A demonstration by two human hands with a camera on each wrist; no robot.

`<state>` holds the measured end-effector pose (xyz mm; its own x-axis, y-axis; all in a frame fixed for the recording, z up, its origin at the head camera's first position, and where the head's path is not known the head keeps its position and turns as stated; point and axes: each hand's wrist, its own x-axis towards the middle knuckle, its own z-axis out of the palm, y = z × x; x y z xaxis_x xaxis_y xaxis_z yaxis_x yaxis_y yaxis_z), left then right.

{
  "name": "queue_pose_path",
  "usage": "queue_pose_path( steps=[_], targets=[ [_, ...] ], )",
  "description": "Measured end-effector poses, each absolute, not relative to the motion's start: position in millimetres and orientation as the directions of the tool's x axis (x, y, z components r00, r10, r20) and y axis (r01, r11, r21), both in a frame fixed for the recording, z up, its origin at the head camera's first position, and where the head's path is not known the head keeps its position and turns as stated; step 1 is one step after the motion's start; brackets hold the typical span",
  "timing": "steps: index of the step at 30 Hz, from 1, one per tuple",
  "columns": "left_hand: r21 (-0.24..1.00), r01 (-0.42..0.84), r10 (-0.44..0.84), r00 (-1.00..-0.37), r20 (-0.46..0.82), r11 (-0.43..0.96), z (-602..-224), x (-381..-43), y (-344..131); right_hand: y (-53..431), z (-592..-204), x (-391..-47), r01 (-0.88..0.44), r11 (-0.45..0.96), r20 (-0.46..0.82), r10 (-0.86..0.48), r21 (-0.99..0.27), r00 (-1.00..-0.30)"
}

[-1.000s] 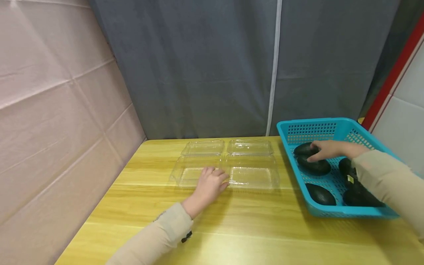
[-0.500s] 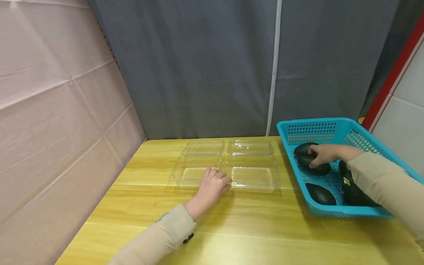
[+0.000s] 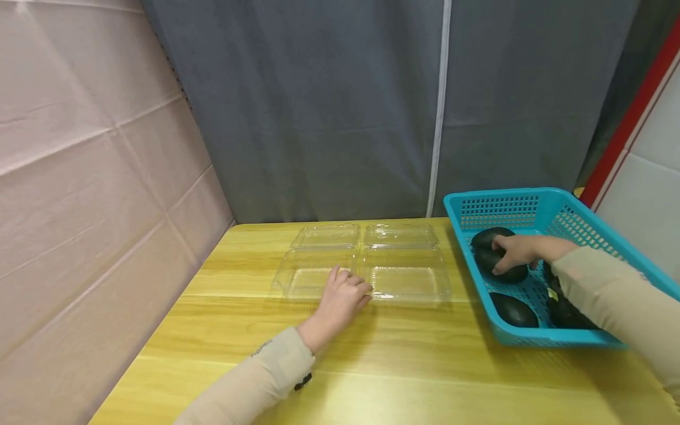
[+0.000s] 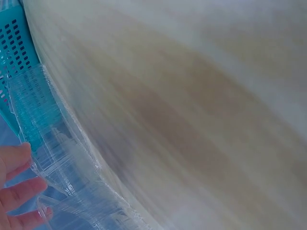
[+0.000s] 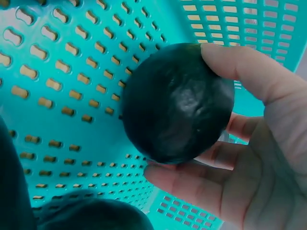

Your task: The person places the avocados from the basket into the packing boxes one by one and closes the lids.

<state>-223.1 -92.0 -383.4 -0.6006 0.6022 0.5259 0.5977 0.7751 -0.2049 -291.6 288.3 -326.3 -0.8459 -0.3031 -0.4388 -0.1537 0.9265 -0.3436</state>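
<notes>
Blue basket hasn't really budged, nor have the clear containers, with my left hand still resting loosely there. My right hand, a second ago spread wider, now grips a dark oval fruit inside the basket.

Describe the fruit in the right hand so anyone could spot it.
On the wood-grain table sits a turquoise basket. Toward its far left corner, find a dark, rounded, avocado-like fruit in front of another fruit. Only this one is gripped by the right hand.
</notes>
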Motion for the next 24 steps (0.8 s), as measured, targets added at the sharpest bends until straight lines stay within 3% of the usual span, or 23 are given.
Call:
queue_pose_path(
  steps=[24],
  targets=[
    [-0.188, 0.61, 0.602, -0.596, 0.532, 0.77, -381.6, -222.9, -91.9, 285.1, -332.2, -289.5, -0.161, 0.934, -0.441, -0.296, -0.319, -0.847]
  ],
)
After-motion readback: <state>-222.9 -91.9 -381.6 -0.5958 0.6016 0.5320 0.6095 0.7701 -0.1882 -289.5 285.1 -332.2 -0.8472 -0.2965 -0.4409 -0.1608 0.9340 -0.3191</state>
